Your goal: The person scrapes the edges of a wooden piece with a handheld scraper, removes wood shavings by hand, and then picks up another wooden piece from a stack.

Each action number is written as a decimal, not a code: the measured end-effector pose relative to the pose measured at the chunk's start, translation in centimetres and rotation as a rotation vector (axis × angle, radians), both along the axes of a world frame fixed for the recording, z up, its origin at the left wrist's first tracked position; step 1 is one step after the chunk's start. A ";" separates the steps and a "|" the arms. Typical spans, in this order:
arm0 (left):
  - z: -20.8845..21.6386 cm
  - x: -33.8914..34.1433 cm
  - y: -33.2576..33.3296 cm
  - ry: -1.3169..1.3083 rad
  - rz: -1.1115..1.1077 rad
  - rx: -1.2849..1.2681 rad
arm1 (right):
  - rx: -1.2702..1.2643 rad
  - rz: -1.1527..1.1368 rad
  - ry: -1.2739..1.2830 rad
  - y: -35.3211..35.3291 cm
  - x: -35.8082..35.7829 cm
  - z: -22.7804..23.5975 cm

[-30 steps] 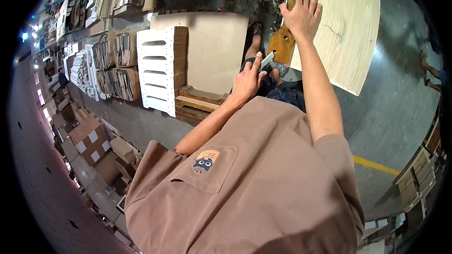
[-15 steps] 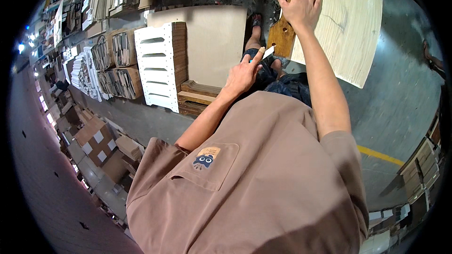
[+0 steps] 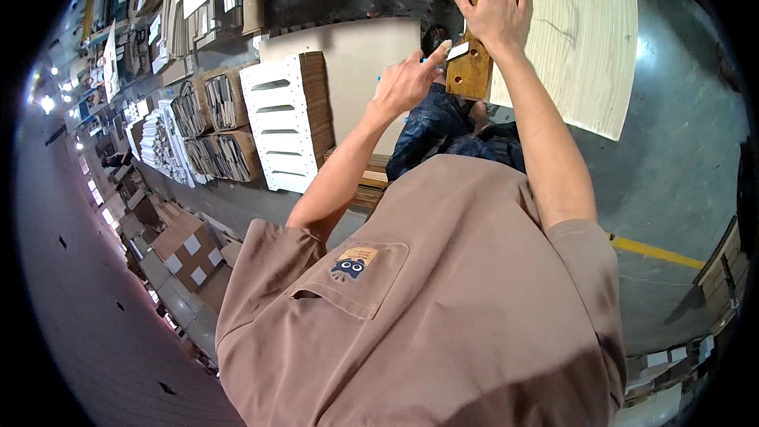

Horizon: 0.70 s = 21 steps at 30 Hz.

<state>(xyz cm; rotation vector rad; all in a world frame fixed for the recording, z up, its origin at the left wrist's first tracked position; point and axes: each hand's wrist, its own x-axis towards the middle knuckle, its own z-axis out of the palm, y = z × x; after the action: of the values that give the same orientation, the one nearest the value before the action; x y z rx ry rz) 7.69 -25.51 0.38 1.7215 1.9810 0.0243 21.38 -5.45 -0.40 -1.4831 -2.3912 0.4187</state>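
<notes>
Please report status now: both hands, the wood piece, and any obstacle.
Right hand flat on brown wooden strip with holes. Left hand pinching small white piece against it. Pale plywood sheet alongside; nothing blocking.

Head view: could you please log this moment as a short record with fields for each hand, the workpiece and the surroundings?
Right hand: right hand lies flat, fingers spread, on a brown wooden strip with holes.
Left hand: left hand pinches a small white piece against the strip's edge.
Workpiece: the strip lies along the left edge of a pale plywood sheet.
Surroundings: white slotted panels stacked to the left; cardboard boxes below them; grey floor with a yellow line.
</notes>
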 end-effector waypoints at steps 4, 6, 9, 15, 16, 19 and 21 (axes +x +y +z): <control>0.2 -1.7 1.2 0.000 -0.091 -0.010 | -0.009 -0.014 -0.018 -0.1 0.1 0.6; 0.6 -2.4 1.1 -0.001 -0.134 -0.002 | -0.011 -0.019 -0.032 -0.2 0.1 0.4; 1.5 -3.2 0.4 0.028 -0.210 0.001 | 0.160 -0.019 -0.270 0.1 -0.1 -0.6; 1.4 -5.0 1.9 0.030 -0.340 -0.051 | 0.169 -0.055 -0.120 0.5 -0.3 -2.6; 1.1 -5.3 2.7 0.042 -0.363 -0.054 | 0.155 -0.057 -0.147 0.3 -0.3 -2.8; 0.6 -6.2 4.1 0.071 -0.437 -0.004 | 0.222 -0.062 -0.091 0.1 -0.4 -3.3; 0.6 -6.5 4.5 0.040 -0.480 0.067 | 0.175 -0.056 -0.075 0.2 -0.5 -3.7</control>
<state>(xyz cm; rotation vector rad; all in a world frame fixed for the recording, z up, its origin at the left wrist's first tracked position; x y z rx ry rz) 1.14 -21.03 0.96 2.2119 1.5603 -0.1116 20.84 -5.29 -4.05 -1.5060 -2.3674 0.1389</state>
